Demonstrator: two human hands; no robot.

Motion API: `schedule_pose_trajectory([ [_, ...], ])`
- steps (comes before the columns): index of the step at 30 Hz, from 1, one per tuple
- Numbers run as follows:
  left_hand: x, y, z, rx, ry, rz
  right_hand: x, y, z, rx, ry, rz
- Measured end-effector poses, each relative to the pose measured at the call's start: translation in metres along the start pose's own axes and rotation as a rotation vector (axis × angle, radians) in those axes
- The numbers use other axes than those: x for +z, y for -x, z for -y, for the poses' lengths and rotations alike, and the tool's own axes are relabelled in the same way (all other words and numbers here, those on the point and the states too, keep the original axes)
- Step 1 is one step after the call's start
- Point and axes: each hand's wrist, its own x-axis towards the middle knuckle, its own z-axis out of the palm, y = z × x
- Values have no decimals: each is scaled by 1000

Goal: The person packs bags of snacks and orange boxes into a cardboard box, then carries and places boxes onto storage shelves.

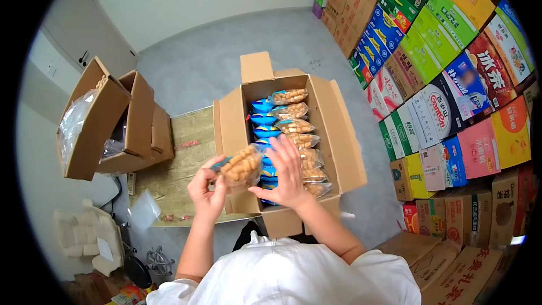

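Note:
My left hand (206, 193) pinches a clear plastic bag of tan, peanut-shaped snacks (241, 168) by its left end. The bag is tilted up over the left side of an open cardboard box (337, 135). My right hand (286, 176) is over the box, to the right of that bag, with fingers apart and nothing in its grasp. Inside the box stand more snack bags (292, 110) in a row, their blue ends (262, 118) to the left. My right hand hides some of them.
To the left, opened cartons (141, 118) with plastic film (77, 124) stand on a worn, greenish tabletop (189, 170). A clear plastic bag (145, 209) lies at its front edge. Stacked product cartons (429, 101) line the right wall. A cream chair (87, 234) is at lower left.

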Motion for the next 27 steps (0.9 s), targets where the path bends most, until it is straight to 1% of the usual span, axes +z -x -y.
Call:
schedule_pose_trajectory([
  [1,10,3,-2,64,-25,37,-15,-5,-4,-42,-8,183],
  [2,20,5,-7,63,-26,34,-28,-12,-7,-86,-15,365],
  [3,29,8,-13,124,-10,101,-41,-18,-7,-83,46,481],
  [4,38,10,-19,184,6,168,-48,-16,-11,-86,44,483],
  [5,44,12,-27,240,-2,217,-54,-12,-17,8,-24,623],
  [6,51,14,-36,239,-1,209,-59,-7,-22,100,-90,763],
  [7,58,14,-43,266,13,267,-61,1,-31,50,-148,648],
  [8,64,14,-48,292,26,324,-66,6,-40,39,-147,654],
  [9,63,13,-44,278,23,459,-72,9,-47,108,-246,698],
  [10,71,12,-41,280,21,450,-78,10,-52,176,-344,739],
  [11,81,9,-39,234,131,402,-83,14,-55,214,-334,660],
  [12,89,6,-39,188,241,356,-83,19,-60,207,-335,662],
  [13,92,1,-43,116,307,315,-79,28,-69,336,-327,478],
  [14,97,-4,-41,96,291,216,-75,36,-78,463,-317,291],
  [15,98,-10,-35,119,55,273,-74,39,-85,618,-461,134],
  [16,99,-12,-29,140,-180,327,-70,45,-96,694,-458,-20],
  [18,110,-10,-16,294,-556,706,-63,51,-110,774,-653,-319],
  [19,116,-6,-12,428,-608,862,-62,53,-112,775,-652,-319],
  [20,122,-1,-6,594,-728,975,-61,56,-112,752,-599,-351],
  [22,138,6,10,888,-814,1030,-62,56,-110,731,-546,-386],
  [23,145,7,17,977,-864,1073,-64,55,-106,743,-480,-349],
  [24,152,9,22,976,-861,1080,-66,55,-103,756,-413,-311],
  [25,159,10,28,1049,-804,1087,-65,57,-107,775,-347,-264],
  [26,165,12,33,1121,-749,1091,-62,60,-110,778,-346,-267],
  [27,171,11,27,1177,-756,1121,-59,61,-111,745,-281,-257],
])
